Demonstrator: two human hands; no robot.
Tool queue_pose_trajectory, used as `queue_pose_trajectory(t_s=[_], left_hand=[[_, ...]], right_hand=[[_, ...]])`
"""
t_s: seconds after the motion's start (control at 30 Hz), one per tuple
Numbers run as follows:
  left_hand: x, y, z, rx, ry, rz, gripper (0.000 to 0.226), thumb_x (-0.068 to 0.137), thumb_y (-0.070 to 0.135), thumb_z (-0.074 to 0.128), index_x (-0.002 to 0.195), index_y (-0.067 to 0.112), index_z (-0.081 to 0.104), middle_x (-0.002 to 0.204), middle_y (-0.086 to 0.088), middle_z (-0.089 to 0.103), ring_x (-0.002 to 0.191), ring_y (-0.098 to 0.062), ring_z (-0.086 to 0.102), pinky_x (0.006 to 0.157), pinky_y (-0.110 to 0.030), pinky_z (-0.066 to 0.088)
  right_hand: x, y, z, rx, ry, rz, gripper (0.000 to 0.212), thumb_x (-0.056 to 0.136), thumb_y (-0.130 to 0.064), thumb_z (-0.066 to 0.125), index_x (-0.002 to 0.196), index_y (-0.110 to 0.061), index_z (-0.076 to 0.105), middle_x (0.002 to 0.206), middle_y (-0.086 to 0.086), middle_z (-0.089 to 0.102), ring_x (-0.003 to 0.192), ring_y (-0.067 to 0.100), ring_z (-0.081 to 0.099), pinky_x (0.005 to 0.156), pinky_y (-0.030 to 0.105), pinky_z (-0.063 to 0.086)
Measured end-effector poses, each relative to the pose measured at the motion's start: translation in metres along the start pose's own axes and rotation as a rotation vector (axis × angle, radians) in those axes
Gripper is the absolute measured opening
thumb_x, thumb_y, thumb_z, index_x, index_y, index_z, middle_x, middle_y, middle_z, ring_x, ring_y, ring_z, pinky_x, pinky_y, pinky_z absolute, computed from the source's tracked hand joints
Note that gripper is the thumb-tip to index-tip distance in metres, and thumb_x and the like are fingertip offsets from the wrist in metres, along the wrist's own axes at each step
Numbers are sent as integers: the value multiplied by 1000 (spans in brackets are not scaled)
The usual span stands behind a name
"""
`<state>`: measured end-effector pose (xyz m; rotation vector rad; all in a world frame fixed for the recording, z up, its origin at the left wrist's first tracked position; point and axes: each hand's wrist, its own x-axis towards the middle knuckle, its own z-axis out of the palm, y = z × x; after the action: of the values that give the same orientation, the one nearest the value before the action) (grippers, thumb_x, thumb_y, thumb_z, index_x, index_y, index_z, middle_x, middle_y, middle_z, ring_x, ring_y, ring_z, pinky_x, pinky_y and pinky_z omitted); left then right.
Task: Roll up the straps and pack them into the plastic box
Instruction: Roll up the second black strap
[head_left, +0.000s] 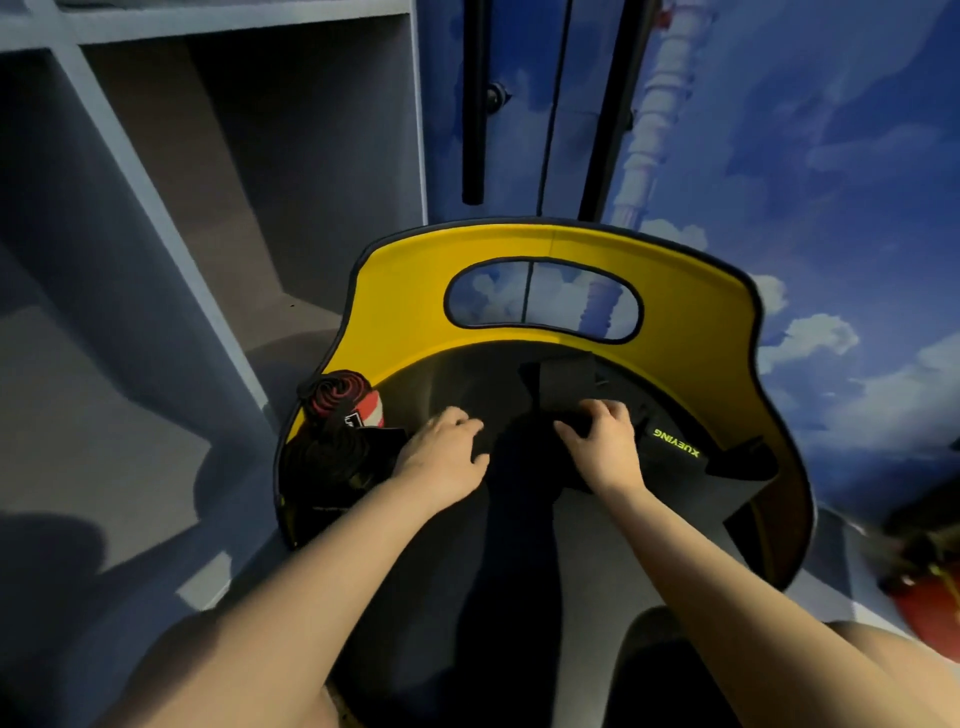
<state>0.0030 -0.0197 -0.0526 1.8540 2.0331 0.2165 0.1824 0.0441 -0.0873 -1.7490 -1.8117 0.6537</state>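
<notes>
Here, a black strap (563, 384) with green lettering is gripped by the right hand (602, 441), fingers curled round it, near the middle of the black-and-yellow chair seat (410, 291). The left hand (447, 449) is rested beside it, fingers loosely bent, holding nothing. Rolled red-and-black straps (337, 397) are gathered at the seat's left edge.

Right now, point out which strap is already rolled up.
The red-and-black strap at the chair's left edge: it is coiled in a spiral, while the black strap under the right hand lies flat.
</notes>
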Motion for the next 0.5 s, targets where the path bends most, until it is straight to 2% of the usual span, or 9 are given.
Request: queue_pose_trajectory(t_s=[0.1,0.23,0.33,0.4,0.5], left_hand=[[9,16,21,-98,-63,-5,44,97,31,45,140,22,39,144,3,31,130,-18,38,102,-33,39],[20,28,35,-347,-138,-61,42,99,25,41,140,26,37,144,-2,38,129,-19,42,105,-32,38],[31,32,37,-618,-151,-185,44,99,25,41,142,29,33,138,-5,47,123,-20,48,101,-29,38],[37,36,35,-812,-130,-248,43,98,25,43,140,33,37,130,-7,50,112,-20,52,102,-34,42],[41,42,25,-1040,-144,-272,46,93,18,56,134,36,45,135,-11,41,121,-22,47,93,-34,46]], right_hand=[[9,12,-6,45,-113,141,58,88,-27,64,134,-1,41,135,20,45,127,35,42,102,34,35],[20,18,-2,181,-177,216,66,83,-19,70,139,-6,39,137,14,51,129,27,46,102,30,36],[20,19,4,376,-192,184,65,81,-5,69,140,-10,41,139,11,49,131,21,44,105,27,36],[19,15,2,532,-223,172,63,82,3,66,139,-10,41,138,9,50,128,21,47,103,27,39],[20,5,-5,791,-278,194,61,84,7,60,139,-11,40,134,9,53,116,22,57,96,34,48]])
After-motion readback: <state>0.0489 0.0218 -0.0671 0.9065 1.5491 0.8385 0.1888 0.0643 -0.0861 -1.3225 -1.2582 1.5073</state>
